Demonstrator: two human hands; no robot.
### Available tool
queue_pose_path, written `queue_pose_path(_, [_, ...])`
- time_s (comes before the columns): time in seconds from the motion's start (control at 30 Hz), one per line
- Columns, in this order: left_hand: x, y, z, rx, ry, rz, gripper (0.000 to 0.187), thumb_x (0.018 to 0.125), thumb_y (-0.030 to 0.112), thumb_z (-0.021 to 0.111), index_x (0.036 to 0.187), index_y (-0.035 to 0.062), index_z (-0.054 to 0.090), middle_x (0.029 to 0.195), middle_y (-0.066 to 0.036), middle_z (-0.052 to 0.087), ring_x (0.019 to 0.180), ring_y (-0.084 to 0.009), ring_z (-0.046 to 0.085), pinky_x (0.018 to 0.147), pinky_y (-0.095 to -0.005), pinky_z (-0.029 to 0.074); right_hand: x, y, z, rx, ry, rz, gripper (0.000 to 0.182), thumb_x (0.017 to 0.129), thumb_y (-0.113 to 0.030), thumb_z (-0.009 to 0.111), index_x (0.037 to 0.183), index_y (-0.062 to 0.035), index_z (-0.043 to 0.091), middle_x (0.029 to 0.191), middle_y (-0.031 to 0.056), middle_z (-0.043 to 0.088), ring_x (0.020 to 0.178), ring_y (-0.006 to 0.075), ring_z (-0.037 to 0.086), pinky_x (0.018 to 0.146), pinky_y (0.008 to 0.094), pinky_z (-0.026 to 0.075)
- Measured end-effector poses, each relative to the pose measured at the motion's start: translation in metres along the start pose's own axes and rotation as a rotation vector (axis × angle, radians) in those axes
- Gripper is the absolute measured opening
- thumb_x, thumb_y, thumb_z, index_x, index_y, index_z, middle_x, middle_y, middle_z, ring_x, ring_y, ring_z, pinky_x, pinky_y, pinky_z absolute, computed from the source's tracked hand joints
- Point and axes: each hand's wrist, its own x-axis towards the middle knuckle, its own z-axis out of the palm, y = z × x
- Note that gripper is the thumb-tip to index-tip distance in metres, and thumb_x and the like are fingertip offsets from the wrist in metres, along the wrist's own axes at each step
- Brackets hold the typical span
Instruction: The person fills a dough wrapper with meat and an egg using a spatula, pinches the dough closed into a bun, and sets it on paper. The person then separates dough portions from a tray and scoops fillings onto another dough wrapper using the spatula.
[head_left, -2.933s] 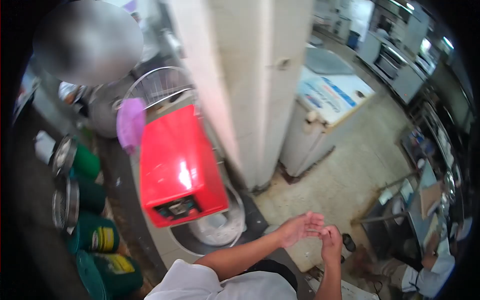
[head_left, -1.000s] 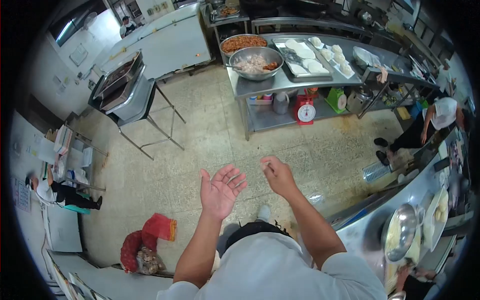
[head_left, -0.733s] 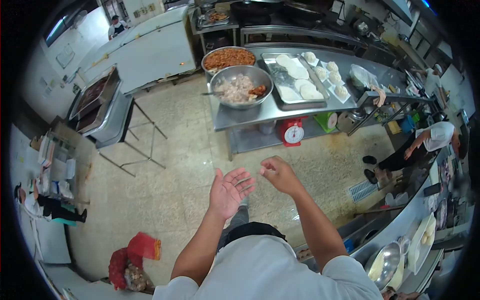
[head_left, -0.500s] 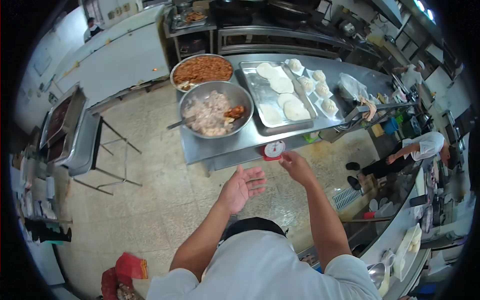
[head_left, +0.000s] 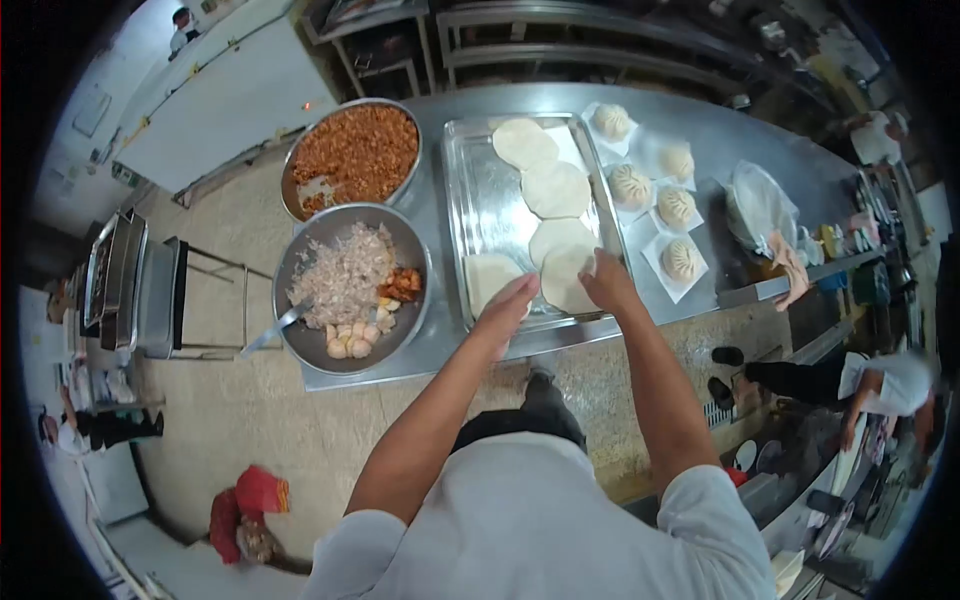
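A metal tray (head_left: 463, 170) holds several flat rounds of dough; the nearest dough round (head_left: 566, 283) lies by the tray's front edge. My right hand (head_left: 612, 285) is closed, its fingertips on the right edge of that round. My left hand (head_left: 507, 312) is at the tray's front edge beside a paler piece of dough (head_left: 490, 277), seen edge-on with thumb and fingers stretched out and nothing visible in it. To the left, a steel bowl (head_left: 420, 235) contains pale minced filling, a reddish-brown lump and several pale round pieces, with a spoon handle (head_left: 262, 338) over its rim.
Behind the bowl stands a pan of reddish-brown filling (head_left: 365, 150). Several pleated buns (head_left: 678, 260) sit on paper squares right of the tray. Further right are a plastic-covered bowl (head_left: 757, 210) and a cloth (head_left: 790, 270). A co-worker (head_left: 890, 385) stands at the right.
I have moved closer to the table. Both hands went from the air in front of it to the tray's front edge, the right one reaching a dough round.
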Motion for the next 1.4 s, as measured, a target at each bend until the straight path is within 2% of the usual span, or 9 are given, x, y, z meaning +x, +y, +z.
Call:
queue_pose_path(0.23, [0.072,-0.017,0.036,0.479,0.259,-0.061,0.054,0.093,0.049,0.060,0.122,0.0037,0.053,0.113,-0.007,0.060,0.106,-0.0170,0.054,0.094,-0.0304,0.042,0.016,0.009,-0.013,0.071,-0.138,-0.051,0.048,0.076,-0.023,0.075,0.107,0.0085,0.055,0.099,0.0301,0.063,0.096,0.0447,0.063,0.086,0.0489,0.050])
queue_pose_path(0.47, [0.077,-0.018,0.040,0.315,0.308,-0.046,0.048,0.092,0.048,0.062,0.110,0.0044,0.058,0.089,-0.001,0.056,0.081,-0.0129,0.049,0.075,-0.0276,0.042,0.039,0.023,-0.029,0.110,-0.516,0.004,0.039,0.074,-0.016,0.074,0.102,0.0058,0.058,0.100,0.0267,0.066,0.096,0.0463,0.062,0.081,0.0469,0.050])
queue_pose_path(0.7, [0.071,-0.013,0.037,0.370,0.220,-0.178,0.035,0.094,0.041,0.061,0.104,0.0068,0.062,0.086,-0.002,0.058,0.079,-0.0127,0.053,0.074,-0.0267,0.045,0.058,0.018,-0.038,0.636,-0.684,0.091,0.026,0.085,-0.012,0.067,0.106,0.0015,0.059,0.106,0.0124,0.066,0.102,0.0246,0.064,0.082,0.0399,0.049])
queue_pose_path(0.87, [0.022,0.019,0.029,-0.529,0.101,0.182,0.046,0.099,0.052,0.045,0.111,0.0095,0.058,0.093,-0.004,0.058,0.084,-0.0186,0.060,0.078,-0.0339,0.051,0.054,0.006,-0.087,1.573,-0.907,0.167,0.041,0.098,-0.032,0.055,0.125,-0.0011,0.056,0.118,0.0133,0.063,0.111,0.0258,0.061,0.097,0.0398,0.048])
queue_pose_path(0.93, [0.027,0.033,0.028,-0.560,0.221,0.212,0.068,0.096,0.067,0.036,0.123,0.0080,0.055,0.114,-0.010,0.061,0.101,-0.0254,0.062,0.089,-0.0399,0.051,0.054,0.000,-0.086,2.145,-0.909,0.052,0.065,0.100,-0.054,0.038,0.141,-0.0036,0.046,0.133,0.0173,0.056,0.125,0.0320,0.053,0.110,0.0467,0.038])
queue_pose_path(0.97, [0.027,0.047,0.030,-0.695,0.105,0.111,0.075,0.093,0.071,0.036,0.130,0.0083,0.051,0.123,-0.013,0.058,0.113,-0.0274,0.058,0.097,-0.0428,0.047,0.046,-0.006,-0.079,2.202,-0.906,0.260,0.076,0.099,-0.062,0.027,0.149,-0.0061,0.036,0.144,0.0196,0.047,0.134,0.0369,0.044,0.114,0.0510,0.031])
queue_pose_path(1.07, [0.032,0.061,0.028,-0.865,-0.061,0.030,0.087,0.089,0.077,0.034,0.143,0.0097,0.042,0.139,-0.018,0.051,0.130,-0.0302,0.048,0.109,-0.0473,0.039,0.029,-0.027,-0.053,2.361,-0.871,0.368,0.075,0.099,-0.061,0.032,0.152,-0.0072,0.030,0.152,0.0204,0.037,0.139,0.0378,0.038,0.115,0.0513,0.030])
queue_pose_path(1.27, [-0.041,0.072,0.032,-0.954,-0.130,0.392,0.096,0.085,0.081,0.032,0.148,0.0089,0.038,0.146,-0.018,0.045,0.137,-0.0321,0.041,0.114,-0.0472,0.032,0.016,-0.078,-0.111,2.002,-0.866,0.160,0.073,0.100,-0.055,0.038,0.153,-0.0069,0.023,0.146,0.0201,0.044,0.136,0.0369,0.041,0.114,0.0509,0.032])
queue_pose_path(1.4, [-0.036,0.028,0.009,-1.017,-0.325,0.189,0.097,0.085,0.079,0.034,0.153,0.0101,0.028,0.154,-0.012,0.036,0.141,-0.0281,0.036,0.115,-0.0451,0.030,0.005,-0.079,-0.083,1.721,-0.922,0.304,0.065,0.103,-0.049,0.037,0.149,-0.0040,0.030,0.143,0.0170,0.046,0.133,0.0325,0.045,0.111,0.0473,0.037])
